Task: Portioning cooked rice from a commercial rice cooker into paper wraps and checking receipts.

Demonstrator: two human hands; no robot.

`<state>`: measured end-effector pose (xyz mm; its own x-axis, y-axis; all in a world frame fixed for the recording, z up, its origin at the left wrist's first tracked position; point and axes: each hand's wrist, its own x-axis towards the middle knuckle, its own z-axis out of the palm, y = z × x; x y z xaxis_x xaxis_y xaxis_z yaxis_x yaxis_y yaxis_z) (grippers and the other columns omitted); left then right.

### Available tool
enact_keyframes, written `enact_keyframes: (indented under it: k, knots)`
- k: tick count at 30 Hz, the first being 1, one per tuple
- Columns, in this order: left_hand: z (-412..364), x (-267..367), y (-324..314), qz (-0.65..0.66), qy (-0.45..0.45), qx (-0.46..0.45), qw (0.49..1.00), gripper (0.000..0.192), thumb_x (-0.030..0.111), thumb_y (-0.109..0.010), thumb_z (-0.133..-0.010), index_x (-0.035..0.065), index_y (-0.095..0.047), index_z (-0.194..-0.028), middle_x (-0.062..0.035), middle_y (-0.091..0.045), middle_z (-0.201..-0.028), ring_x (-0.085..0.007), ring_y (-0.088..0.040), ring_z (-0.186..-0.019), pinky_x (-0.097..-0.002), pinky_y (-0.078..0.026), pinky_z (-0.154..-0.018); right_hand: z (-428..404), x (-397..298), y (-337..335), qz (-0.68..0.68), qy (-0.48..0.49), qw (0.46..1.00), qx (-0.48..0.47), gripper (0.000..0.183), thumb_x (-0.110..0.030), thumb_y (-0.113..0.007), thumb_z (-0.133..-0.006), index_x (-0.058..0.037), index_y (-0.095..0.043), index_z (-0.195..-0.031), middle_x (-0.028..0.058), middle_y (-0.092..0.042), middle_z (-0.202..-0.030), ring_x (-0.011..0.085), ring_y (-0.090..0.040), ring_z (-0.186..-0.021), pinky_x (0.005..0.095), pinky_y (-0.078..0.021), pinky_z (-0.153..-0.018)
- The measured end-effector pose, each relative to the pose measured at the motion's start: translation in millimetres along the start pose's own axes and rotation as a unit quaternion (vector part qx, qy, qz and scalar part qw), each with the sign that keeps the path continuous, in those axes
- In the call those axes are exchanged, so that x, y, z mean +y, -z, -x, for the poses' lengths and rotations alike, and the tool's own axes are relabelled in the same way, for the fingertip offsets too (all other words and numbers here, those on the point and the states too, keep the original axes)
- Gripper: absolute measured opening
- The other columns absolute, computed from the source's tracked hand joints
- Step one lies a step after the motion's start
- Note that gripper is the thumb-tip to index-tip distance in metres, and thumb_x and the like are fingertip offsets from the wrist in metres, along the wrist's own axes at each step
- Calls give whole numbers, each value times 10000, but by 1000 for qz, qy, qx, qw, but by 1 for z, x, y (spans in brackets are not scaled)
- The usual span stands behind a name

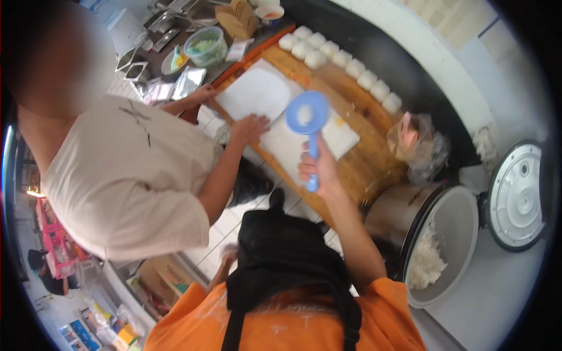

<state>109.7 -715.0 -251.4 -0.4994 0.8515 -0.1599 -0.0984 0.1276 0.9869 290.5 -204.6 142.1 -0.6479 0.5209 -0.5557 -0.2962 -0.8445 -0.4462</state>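
Observation:
My right hand (pixel 325 169) grips the handle of a blue plastic scoop (pixel 312 149) above the wooden table. A small white lump (pixel 304 114), perhaps rice, shows in its round bowl. Under the scoop lie white paper sheets (pixel 285 147). My left hand (pixel 229 256) hangs low by my left side, partly covered by the black apron (pixel 285 245); something pale is at it, too unclear to name. To my right stands a large rice cooker (pixel 395 219) with its lid (pixel 518 197) raised. Cooked rice (pixel 426 263) lies inside.
A co-worker in a beige shirt (pixel 131 184) stands at my left, one hand (pixel 250 129) at the paper. Several wrapped white packets (pixel 355 68) line the table's back edge. A plastic bag (pixel 421 145) sits near the cooker. Beyond is a tub of greens (pixel 205 46).

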Motion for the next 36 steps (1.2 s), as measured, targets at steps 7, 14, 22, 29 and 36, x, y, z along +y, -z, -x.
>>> enact_keyframes:
  k: [7,14,22,29,36]
  knots:
    - [-37,175,-34,-403,402,75,819,391,406,-589,-901,55,-723,-1008,-192,-709,-969,-290,-688,-963,-398,-506,-778,-214,-12,20,240,24,965,101,506,-563,-424,-977,-66,-486,-907,-31,-360,-548,104,-362,-400,284,-337,-385]
    - [51,123,14,-267,422,110,859,89,165,-550,-851,98,-607,-861,-16,-638,-787,-213,-619,-753,-377,-518,-661,-277,0,-3,668,144,692,234,562,-481,-451,-959,34,-666,-1024,222,-692,-829,341,-698,-732,444,-531,-786]
    - [-442,240,-112,-664,-608,-101,424,94,181,-554,-865,105,-604,-889,-16,-628,-790,-204,-621,-771,-370,-524,-658,-151,-11,-24,219,206,940,163,542,-511,-381,-1007,-6,-528,-874,69,-497,-546,161,-509,-389,327,-427,-365]
    - [-514,201,-106,-631,-432,-217,607,223,271,-599,-892,97,-671,-1013,-72,-665,-1072,-244,-622,-1030,-393,-477,-936,129,10,-13,111,216,961,134,461,-465,-349,-1035,-47,-473,-883,36,-418,-546,125,-406,-393,291,-394,-374]
    - [-248,209,-200,-484,-29,-203,850,305,308,-594,-890,44,-665,-1027,-129,-681,-1045,-338,-634,-994,-414,-494,-902,331,27,70,232,451,700,503,363,-341,-361,-1052,-37,-500,-912,65,-537,-579,157,-536,-463,289,-439,-451]
